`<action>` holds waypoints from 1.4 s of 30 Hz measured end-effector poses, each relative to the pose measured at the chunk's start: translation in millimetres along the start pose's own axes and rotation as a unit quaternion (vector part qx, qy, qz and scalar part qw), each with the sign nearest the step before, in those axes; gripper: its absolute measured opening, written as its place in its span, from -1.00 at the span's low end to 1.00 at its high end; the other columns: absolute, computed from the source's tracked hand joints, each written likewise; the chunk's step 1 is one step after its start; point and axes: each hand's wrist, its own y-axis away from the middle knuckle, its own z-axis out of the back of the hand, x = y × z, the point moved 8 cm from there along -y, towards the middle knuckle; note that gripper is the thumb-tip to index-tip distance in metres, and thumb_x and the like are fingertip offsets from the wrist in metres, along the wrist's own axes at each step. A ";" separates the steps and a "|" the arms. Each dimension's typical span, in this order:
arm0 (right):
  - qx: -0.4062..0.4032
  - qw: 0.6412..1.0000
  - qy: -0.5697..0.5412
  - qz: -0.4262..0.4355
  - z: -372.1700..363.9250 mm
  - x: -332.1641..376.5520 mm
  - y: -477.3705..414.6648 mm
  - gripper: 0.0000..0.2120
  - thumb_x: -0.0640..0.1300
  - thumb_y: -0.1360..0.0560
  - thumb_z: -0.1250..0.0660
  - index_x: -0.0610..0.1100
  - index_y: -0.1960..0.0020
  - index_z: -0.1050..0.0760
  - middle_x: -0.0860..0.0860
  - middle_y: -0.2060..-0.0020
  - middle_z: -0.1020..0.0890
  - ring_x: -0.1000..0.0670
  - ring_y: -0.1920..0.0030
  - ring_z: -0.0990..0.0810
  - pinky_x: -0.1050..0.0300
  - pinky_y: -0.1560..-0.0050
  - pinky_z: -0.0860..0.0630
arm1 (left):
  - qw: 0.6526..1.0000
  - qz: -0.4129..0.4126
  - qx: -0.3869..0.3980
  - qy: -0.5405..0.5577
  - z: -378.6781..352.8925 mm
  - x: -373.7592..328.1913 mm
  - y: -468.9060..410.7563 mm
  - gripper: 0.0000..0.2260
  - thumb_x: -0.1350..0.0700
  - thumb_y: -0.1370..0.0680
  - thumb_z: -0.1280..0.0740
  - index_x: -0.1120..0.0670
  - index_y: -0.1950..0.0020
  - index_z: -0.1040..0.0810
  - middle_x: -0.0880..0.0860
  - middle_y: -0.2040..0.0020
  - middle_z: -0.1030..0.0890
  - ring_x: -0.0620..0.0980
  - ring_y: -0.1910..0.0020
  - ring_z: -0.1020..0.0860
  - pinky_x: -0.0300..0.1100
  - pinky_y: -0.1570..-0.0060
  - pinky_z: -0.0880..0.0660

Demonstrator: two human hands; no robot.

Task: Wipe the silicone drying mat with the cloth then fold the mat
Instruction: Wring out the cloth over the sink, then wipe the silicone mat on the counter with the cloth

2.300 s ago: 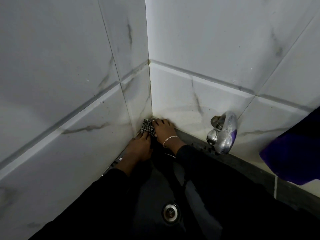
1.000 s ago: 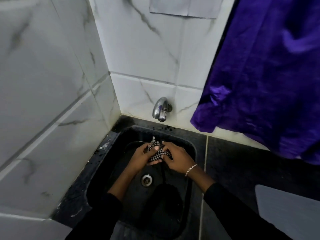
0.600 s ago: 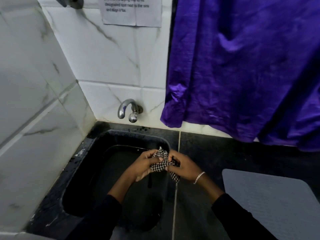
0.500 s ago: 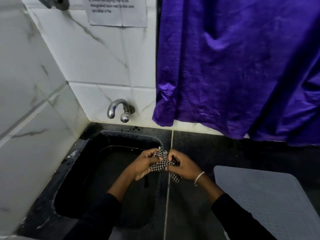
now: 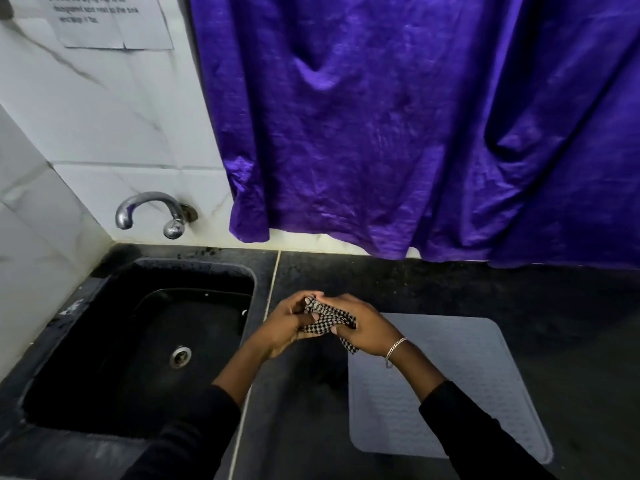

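I am bunching the checkered cloth (image 5: 327,318) between my left hand (image 5: 289,323) and right hand (image 5: 363,329), both clenched on it, mid-frame. The grey mat (image 5: 467,386) is lying flat lower right, unwiped. Next I should be pressing the cloth onto it.

Both hands, left hand (image 5: 285,327) and right hand (image 5: 363,329), squeeze a checked cloth (image 5: 327,318) above the table (image 5: 433,289), near the gray mat (image 5: 467,375).
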 end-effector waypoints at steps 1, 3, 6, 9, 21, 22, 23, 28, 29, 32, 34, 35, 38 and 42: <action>0.005 1.000 0.008 0.001 5.0 -7.1 7.2 -0.35 -0.22 -0.50 -0.35 0.24 -0.48 -0.30 0.17 -0.21 -0.48 0.19 -0.24 -0.49 0.32 -0.26 -0.47 | 1.000 -0.002 -0.003 -0.002 -10.7 4.0 -1.5 -0.61 0.44 -0.59 -0.25 0.06 -0.31 -0.54 0.13 -0.20 -0.60 0.10 -0.15 -0.60 0.01 -0.06 -0.65; 0.009 1.000 0.027 0.007 14.8 -19.1 21.5 -0.37 -0.19 -0.49 -0.36 0.21 -0.48 -0.32 0.18 -0.23 -0.47 0.18 -0.24 -0.49 0.28 -0.28 -0.46 | 1.000 -0.006 -0.009 -0.004 -31.7 11.5 -4.3 -0.61 0.45 -0.59 -0.24 0.08 -0.30 -0.55 0.13 -0.19 -0.60 0.07 -0.12 -0.62 -0.07 0.02 -0.65; 0.009 0.998 0.057 0.007 27.1 -35.5 40.4 -0.40 -0.06 -0.49 -0.42 0.18 -0.47 -0.34 0.19 -0.24 -0.46 0.17 -0.22 -0.49 0.27 -0.27 -0.45 | 1.000 -0.012 -0.018 -0.017 -58.8 21.1 -9.3 -0.62 0.44 -0.59 -0.25 0.09 -0.29 -0.55 0.15 -0.20 -0.62 0.07 -0.12 -0.62 -0.05 0.00 -0.65; 0.004 0.996 0.087 0.007 38.3 -50.3 57.4 -0.47 -0.05 -0.51 -0.41 0.15 -0.45 -0.39 0.17 -0.24 -0.48 0.16 -0.20 -0.50 0.26 -0.24 -0.46 | 0.999 -0.004 -0.029 -0.025 -83.9 31.2 -13.9 -0.60 0.46 -0.58 -0.22 0.08 -0.28 -0.56 0.14 -0.20 -0.63 0.07 -0.14 -0.62 0.02 -0.11 -0.62; 0.010 0.989 0.140 -0.048 72.8 -103.3 82.9 -0.58 -0.17 -0.52 -0.40 0.11 -0.34 -0.54 0.10 -0.21 -0.58 0.07 -0.22 -0.55 0.22 -0.30 -0.44 | 0.899 0.002 -0.077 -0.432 -92.9 64.2 -19.9 -0.56 0.22 -0.56 -0.37 0.13 -0.45 -0.48 0.09 -0.38 -0.53 0.05 -0.34 -0.53 -0.12 -0.31 -0.48; 0.012 0.988 0.142 -0.059 74.7 -107.3 81.3 -0.58 -0.16 -0.52 -0.41 0.11 -0.34 -0.54 0.10 -0.21 -0.58 0.07 -0.21 -0.56 0.26 -0.27 -0.43 | 0.861 -0.005 -0.053 -0.506 -93.4 68.1 -20.9 -0.51 0.17 -0.55 -0.37 0.13 -0.49 -0.43 0.10 -0.44 -0.46 0.07 -0.39 -0.48 -0.12 -0.37 -0.43; 0.015 0.987 0.148 -0.068 75.6 -110.2 79.1 -0.58 -0.16 -0.52 -0.41 0.12 -0.34 -0.54 0.10 -0.21 -0.58 0.06 -0.21 -0.56 0.29 -0.24 -0.40 | 0.826 -0.001 -0.022 -0.563 -93.6 75.4 -22.1 -0.46 0.13 -0.55 -0.36 0.14 -0.53 -0.37 0.11 -0.50 -0.38 0.09 -0.45 -0.42 -0.10 -0.43 -0.37; 0.032 0.980 0.165 -0.104 74.4 -118.8 64.5 -0.59 -0.17 -0.54 -0.40 0.04 -0.36 -0.53 0.04 -0.28 -0.53 -0.01 -0.29 -0.53 0.17 -0.35 -0.40 | 0.721 0.052 0.053 -0.689 -87.8 110.4 -29.1 -0.34 0.01 -0.61 -0.27 0.03 -0.66 -0.06 -0.01 -0.66 -0.05 0.18 -0.60 -0.11 0.03 -0.56 -0.19; 0.036 0.979 0.168 -0.110 74.0 -119.3 61.2 -0.60 -0.18 -0.54 -0.39 0.01 -0.36 -0.53 0.03 -0.31 -0.51 -0.01 -0.31 -0.51 0.15 -0.38 -0.39 | 0.717 0.061 0.061 -0.692 -86.4 114.2 -30.2 -0.31 0.00 -0.61 -0.28 0.00 -0.66 -0.02 -0.05 -0.66 -0.01 0.19 -0.62 -0.06 0.07 -0.56 -0.19; 0.051 0.974 0.184 -0.124 72.6 -117.7 50.4 -0.60 -0.18 -0.53 -0.40 0.00 -0.36 -0.54 0.03 -0.33 -0.50 -0.02 -0.33 -0.49 0.12 -0.41 -0.38 | 0.695 0.094 0.100 -0.706 -83.8 123.5 -32.7 -0.21 -0.04 -0.58 -0.34 -0.05 -0.67 0.08 -0.10 -0.67 0.09 0.23 -0.63 0.02 0.17 -0.54 -0.20; 0.067 0.970 0.194 -0.130 69.1 -114.5 41.7 -0.61 -0.17 -0.53 -0.40 0.02 -0.35 -0.54 0.03 -0.31 -0.52 -0.03 -0.32 -0.51 0.09 -0.40 -0.40 | 0.678 0.101 0.114 -0.719 -85.1 126.4 -34.7 -0.16 -0.08 -0.57 -0.37 -0.07 -0.66 0.12 -0.12 -0.66 0.13 0.28 -0.62 0.03 0.22 -0.53 -0.22; 0.078 0.968 0.200 -0.132 67.0 -112.5 37.3 -0.62 -0.16 -0.54 -0.39 0.02 -0.35 -0.55 0.03 -0.30 -0.53 -0.03 -0.32 -0.51 0.07 -0.40 -0.40 | 0.677 0.104 0.112 -0.720 -85.8 126.7 -36.1 -0.16 -0.08 -0.57 -0.37 -0.08 -0.66 0.12 -0.13 -0.66 0.13 0.30 -0.61 0.03 0.24 -0.51 -0.24; 0.094 0.964 0.209 -0.136 61.0 -106.6 22.4 -0.63 -0.17 -0.54 -0.39 0.00 -0.33 -0.57 0.00 -0.30 -0.55 -0.07 -0.31 -0.52 0.01 -0.40 -0.41 | 0.670 0.106 0.113 -0.726 -86.8 128.0 -41.4 -0.15 -0.05 -0.57 -0.39 -0.05 -0.66 0.12 -0.12 -0.66 0.12 0.35 -0.59 0.00 0.24 -0.49 -0.26; 0.105 0.961 0.224 -0.127 56.0 -98.8 6.3 -0.62 -0.20 -0.54 -0.38 -0.01 -0.34 -0.56 -0.04 -0.27 -0.56 -0.11 -0.30 -0.53 -0.03 -0.38 -0.43 | 0.675 0.110 0.108 -0.721 -86.3 131.0 -44.4 -0.11 -0.01 -0.55 -0.43 0.00 -0.67 0.12 -0.10 -0.67 0.13 0.35 -0.59 0.01 0.24 -0.51 -0.23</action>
